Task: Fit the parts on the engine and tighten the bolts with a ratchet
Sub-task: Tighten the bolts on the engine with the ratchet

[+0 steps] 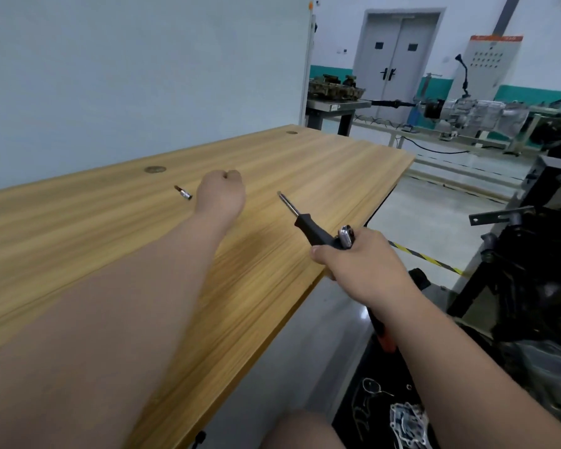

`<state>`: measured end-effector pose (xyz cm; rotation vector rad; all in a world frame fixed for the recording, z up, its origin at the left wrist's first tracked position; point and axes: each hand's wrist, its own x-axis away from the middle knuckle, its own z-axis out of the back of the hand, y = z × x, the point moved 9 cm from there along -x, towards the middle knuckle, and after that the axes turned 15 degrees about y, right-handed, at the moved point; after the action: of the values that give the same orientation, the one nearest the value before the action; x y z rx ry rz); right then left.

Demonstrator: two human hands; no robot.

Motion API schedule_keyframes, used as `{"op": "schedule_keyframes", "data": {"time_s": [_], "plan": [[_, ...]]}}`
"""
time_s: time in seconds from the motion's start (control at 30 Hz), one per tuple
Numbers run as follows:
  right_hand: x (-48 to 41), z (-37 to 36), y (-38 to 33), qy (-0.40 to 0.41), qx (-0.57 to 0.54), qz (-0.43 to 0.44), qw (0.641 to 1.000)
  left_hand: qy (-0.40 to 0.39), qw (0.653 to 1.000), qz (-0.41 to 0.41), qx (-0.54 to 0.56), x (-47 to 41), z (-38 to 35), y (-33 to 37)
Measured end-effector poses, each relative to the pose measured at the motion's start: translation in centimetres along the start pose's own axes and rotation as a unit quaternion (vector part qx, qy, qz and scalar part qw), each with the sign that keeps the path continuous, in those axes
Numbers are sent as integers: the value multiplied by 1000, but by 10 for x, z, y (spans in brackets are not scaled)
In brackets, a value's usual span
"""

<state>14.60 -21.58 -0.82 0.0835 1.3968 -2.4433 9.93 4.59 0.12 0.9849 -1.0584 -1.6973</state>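
Head view: 2 bare arms reach out over a long wooden bench (110, 222). The left hand (222, 197) is over the middle of the bench. Its fingers (230, 175) are clenched into a fist with the knuckles turned away, so the palm side is hidden. A small chrome socket (183, 192) lies on the bench just left of that fist, close to the fingers but apart from them.

The right hand (357, 264) is at the bench's right edge, its fingers grasping a ratchet (346, 236). The chrome head sticks up out of the fist, and an orange-and-black handle shows beneath the forearm, off the bench's right edge. A screwdriver (316, 233) with a black handle points from this hand out across the bench, tip toward the far end. Its butt meets the thumb (319, 254) side of the hand. Whether the fingers hold it as well or it rests on the bench cannot be told.

The dark engine (538, 280) stands right of the bench, well apart from both hands. Low down, off the bench's right edge, a pale gasket-like part (408, 419) lies on a black mat (347, 416). Beyond the bench's far end are grey double doors (399, 59) and a gearbox (480, 115) on a frame.
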Motion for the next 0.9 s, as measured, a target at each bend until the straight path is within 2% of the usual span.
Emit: {"op": "schedule_keyframes", "data": {"time_s": [0.03, 0.1, 0.2, 0.27, 0.3, 0.37, 0.43, 0.53, 0.6, 0.7, 0.8, 0.83, 0.9], "plan": [[-10, -1, -5, 4, 5, 1, 1000, 71, 992, -86, -59, -13, 19, 3], [-28, -6, -17, 11, 37, 23, 999, 163, 954, -185, -172, -37, 54, -1], [-51, -25, -33, 13, 96, 66, 993, 169, 897, -191, -361, -78, 77, -40], [-62, -44, -45, 15, 156, 103, 982, 145, 884, -174, -409, -106, 84, -56], [-65, -56, -51, 10, 189, 123, 974, 123, 886, -167, -415, -120, 83, -59], [-72, -86, -51, -20, 220, 142, 965, 53, 916, -164, -361, -143, 64, -60], [-84, -113, -36, -70, 211, 105, 969, -28, 931, -208, -298, -148, 20, -59], [-99, -135, -21, -113, 206, 41, 971, -122, 888, -282, -342, -131, -33, -68], [-106, -145, -23, -119, 223, 41, 967, -132, 884, -283, -349, -130, -37, -67], [-108, -164, -39, -112, 258, 95, 955, -129, 881, -275, -362, -126, -32, -63], [-101, -184, -54, -138, 260, 131, 947, -146, 882, -259, -365, -101, -37, -60], [-101, -185, -58, -147, 236, 120, 953, -147, 888, -250, -357, -93, -39, -57], [-105, -179, -54, -164, 114, 28, 979, -134, 898, -231, -350, -82, -41, -52]]}}
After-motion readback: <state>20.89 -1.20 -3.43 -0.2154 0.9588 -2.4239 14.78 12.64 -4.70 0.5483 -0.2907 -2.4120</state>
